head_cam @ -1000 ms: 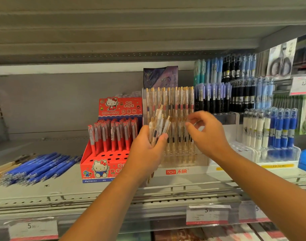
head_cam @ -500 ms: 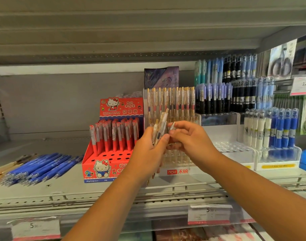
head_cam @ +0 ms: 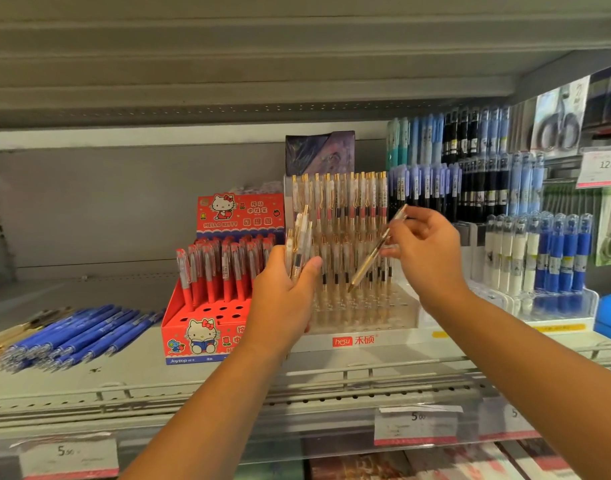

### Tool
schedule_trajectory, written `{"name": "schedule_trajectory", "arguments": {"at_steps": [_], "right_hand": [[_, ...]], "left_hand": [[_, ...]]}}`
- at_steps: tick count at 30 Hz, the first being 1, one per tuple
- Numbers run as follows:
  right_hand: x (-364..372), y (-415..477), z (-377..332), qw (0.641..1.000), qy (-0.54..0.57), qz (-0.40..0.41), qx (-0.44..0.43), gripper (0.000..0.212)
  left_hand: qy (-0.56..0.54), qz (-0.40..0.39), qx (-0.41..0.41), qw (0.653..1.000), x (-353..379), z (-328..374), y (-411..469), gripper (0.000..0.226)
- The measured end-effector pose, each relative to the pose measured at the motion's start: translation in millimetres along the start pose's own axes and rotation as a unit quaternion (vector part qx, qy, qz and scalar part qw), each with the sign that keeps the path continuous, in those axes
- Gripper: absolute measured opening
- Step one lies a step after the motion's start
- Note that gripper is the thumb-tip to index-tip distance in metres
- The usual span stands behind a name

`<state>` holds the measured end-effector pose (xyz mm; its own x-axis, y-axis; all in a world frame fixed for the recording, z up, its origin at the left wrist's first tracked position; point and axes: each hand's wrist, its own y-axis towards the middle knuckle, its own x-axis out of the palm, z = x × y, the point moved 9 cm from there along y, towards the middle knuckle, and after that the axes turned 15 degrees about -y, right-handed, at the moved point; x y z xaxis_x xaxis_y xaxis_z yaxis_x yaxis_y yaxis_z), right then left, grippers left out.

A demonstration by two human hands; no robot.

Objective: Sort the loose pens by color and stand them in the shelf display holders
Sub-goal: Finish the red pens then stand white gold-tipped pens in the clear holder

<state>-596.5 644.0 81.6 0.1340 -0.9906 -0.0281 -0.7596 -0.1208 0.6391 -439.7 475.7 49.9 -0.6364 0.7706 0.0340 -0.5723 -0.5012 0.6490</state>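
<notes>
Red display box [head_cam: 207,336]: header card [head_cam: 240,213] reads "HELLO KITTY", with Chinese characters too small to be sure of; blue base strip [head_cam: 193,360] reads "Joytop". Clear pen holder [head_cam: 403,315], white front edge: "hesu 禾硕". Shelf-edge tags: near left tag [head_cam: 68,455] "5.00"; near right tag [head_cam: 416,424] "5.00". Far right tag [head_cam: 604,166]: "12", rest blurred.

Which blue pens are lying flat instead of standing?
The loose blue pens at the far left; the blue pens on the right stand upright in a clear holder.
</notes>
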Motion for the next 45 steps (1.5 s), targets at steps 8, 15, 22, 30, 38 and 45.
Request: {"name": "schedule_trajectory", "arguments": {"at_steps": [8, 15, 22, 30, 38, 45], "right_hand": [[-22, 17, 10, 0.991, -0.119, 0.037, -0.050, 0.029], [-1, 18, 19, 0.974, -0.210, -0.035, -0.072, 0.028], [8, 16, 31, 0.940, -0.331, -0.072, -0.052, 0.032], [8, 14, 35, 0.938, -0.332, -0.097, -0.022, 0.034], [-7, 4, 15, 0.938, -0.341, -0.016, -0.064, 0.034], [44, -30, -31, 0.973, -0.107, -0.190, -0.076, 0.019]], "left_hand": [[-0.020, -0.010, -0.014, 1.000, 2, -3, 1, 0.004], [-0.054, -0.010, -0.031, 0.998, 2, -4, -1, 0.013], [-0.014, -0.020, -0.020, 1.000, 3, -3, -1, 0.011], [0.004, -0.030, -0.010, 0.999, 4, -3, -1, 0.003], [-0.001, -0.037, -0.014, 0.999, 5, 1, -4, 0.008], [-0.020, -0.055, -0.014, 0.998, 8, 4, -7, 0.012]]}}
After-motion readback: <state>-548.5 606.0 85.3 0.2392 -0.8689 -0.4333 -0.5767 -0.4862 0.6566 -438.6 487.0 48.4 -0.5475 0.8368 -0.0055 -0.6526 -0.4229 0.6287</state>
